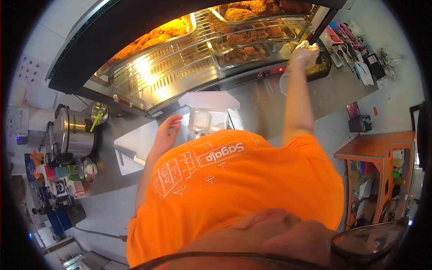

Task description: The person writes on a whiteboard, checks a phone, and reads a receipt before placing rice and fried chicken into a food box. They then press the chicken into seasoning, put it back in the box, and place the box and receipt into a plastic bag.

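Note:
My right hand (306,55), in a clear plastic glove, reaches far out at the right end of the lit food warmer (180,85). Its fingers look bunched, and what they hold cannot be made out. Beside it is a dark tray (320,67) with yellowish food, partly hidden by the hand. My left hand (168,130) is bare, with fingers loosely bent and apart, just left of an open white carton box (211,100). A pale rounded portion of food (202,119), perhaps rice, lies in the box near my shirt front.
Fried chicken (245,38) fills trays inside the warmer. On the left are a white cutting board (130,141) with a knife (139,159), a large metal cooker (76,130) and a metal bowl (100,112). Pink baskets (344,33) and utensils stand at right, near an orange shelf (378,148).

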The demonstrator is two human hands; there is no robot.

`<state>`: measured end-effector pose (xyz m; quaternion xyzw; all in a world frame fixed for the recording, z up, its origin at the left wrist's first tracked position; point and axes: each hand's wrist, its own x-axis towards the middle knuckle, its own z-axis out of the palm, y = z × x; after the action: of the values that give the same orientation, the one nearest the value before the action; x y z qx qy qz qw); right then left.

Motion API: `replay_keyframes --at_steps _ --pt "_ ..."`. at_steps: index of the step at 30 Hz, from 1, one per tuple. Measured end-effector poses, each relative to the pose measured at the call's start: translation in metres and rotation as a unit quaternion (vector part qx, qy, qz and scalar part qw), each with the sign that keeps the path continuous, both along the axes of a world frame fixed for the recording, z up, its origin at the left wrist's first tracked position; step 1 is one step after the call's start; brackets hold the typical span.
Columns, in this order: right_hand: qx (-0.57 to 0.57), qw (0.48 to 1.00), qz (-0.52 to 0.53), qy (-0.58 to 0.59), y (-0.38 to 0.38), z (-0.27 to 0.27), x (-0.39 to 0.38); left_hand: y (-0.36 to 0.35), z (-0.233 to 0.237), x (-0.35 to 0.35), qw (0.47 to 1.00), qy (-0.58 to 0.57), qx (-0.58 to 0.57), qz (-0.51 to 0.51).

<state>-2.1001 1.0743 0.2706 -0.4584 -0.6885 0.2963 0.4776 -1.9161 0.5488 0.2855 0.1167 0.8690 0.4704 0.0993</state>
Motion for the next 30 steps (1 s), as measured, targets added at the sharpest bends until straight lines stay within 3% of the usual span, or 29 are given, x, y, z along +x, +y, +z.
replay_keyframes --at_steps 2,5,12,17,18,21,22,28,30 --pt "0.050 0.986 0.050 -0.149 0.022 0.038 0.009 -0.045 -0.033 0.006 1.000 0.001 0.002 0.028" --pt "0.055 0.954 0.107 -0.275 0.041 0.049 -0.004 -0.080 -0.055 0.024 0.996 -0.046 0.012 0.081" --pt "0.143 0.937 0.080 -0.308 0.042 0.041 -0.013 -0.111 -0.085 0.057 0.971 -0.180 0.085 0.132" --pt "0.242 0.915 0.124 -0.298 0.038 0.037 -0.009 -0.122 -0.097 0.060 0.973 -0.179 0.066 0.127" --pt "0.352 0.842 0.143 -0.383 0.046 0.022 -0.014 -0.121 -0.099 0.060 0.972 -0.184 0.063 0.131" --pt "0.296 0.891 0.190 -0.288 -0.017 0.052 0.014 -0.114 -0.099 0.055 0.971 -0.181 0.091 0.129" --pt "0.284 0.871 0.217 -0.337 -0.026 0.052 0.014 -0.110 -0.094 0.053 0.972 -0.180 0.083 0.124" --pt "0.313 0.855 0.332 -0.246 -0.101 0.061 0.034 -0.094 -0.074 0.050 0.979 -0.158 0.058 0.112" --pt "0.275 0.842 0.408 -0.222 -0.114 0.076 0.041 -0.102 -0.076 0.057 0.978 -0.163 0.056 0.120"
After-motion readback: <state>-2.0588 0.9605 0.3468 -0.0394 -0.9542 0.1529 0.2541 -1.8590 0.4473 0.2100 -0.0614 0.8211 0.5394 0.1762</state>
